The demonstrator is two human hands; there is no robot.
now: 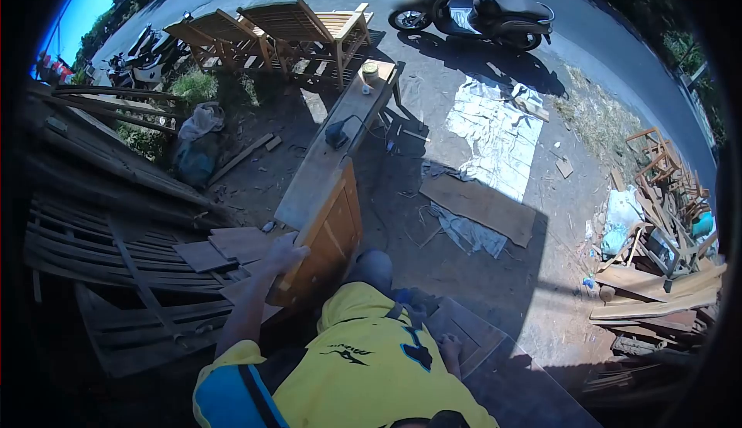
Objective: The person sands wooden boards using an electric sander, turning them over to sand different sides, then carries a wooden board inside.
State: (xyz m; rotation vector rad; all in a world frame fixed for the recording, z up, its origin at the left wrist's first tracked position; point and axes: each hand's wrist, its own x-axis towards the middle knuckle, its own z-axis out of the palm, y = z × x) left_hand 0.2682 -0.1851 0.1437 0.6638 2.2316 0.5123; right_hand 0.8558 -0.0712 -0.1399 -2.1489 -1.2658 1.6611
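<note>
My left hand (286, 255) is closed around the edge of a brown wooden panel door (331, 231), which stands tilted on its edge by my left knee. The panel leans beside the near end of a long narrow wooden bench (309, 180). On that bench lies a dark blue-green corded power tool (335, 135), and a yellowish tin (370, 71) stands at its far end. Low at my right side, my right hand (450, 345) rests with its fingers laid against a flat panelled board (471, 335); it appears to hold nothing.
Slatted wooden chairs (290, 26) stand behind the bench, with a parked scooter (471, 10) by the road. A brown board (479, 208) lies partly over a white sheet (495, 134). Scrap wood (657, 296) is piled at right; slatted frames (100, 250) lie at left.
</note>
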